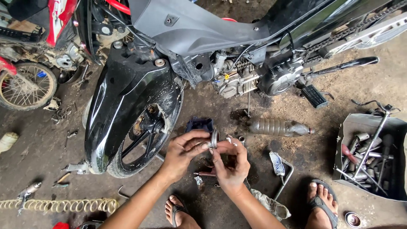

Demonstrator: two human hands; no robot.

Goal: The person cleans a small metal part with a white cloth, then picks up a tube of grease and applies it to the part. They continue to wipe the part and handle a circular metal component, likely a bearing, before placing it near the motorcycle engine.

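My left hand [183, 152] and my right hand [231, 163] meet in front of me over a dirt floor, just below a black motorcycle [178, 55]. Between the fingertips of both hands is a small round metal part [214, 138], ring-like and grey. My left fingers pinch its left side and my right fingers hold its right edge. Behind the hands lies a dark blue cloth [199, 124]. The motorcycle's front wheel [146, 135] stands just left of my left hand.
A grey box of tools [372, 154] sits at the right. An empty plastic bottle [280, 127] lies under the engine. A coiled yellowish hose [59, 205] lies at bottom left. My feet in sandals [322, 203] rest on the floor. A second motorcycle wheel [25, 87] is at far left.
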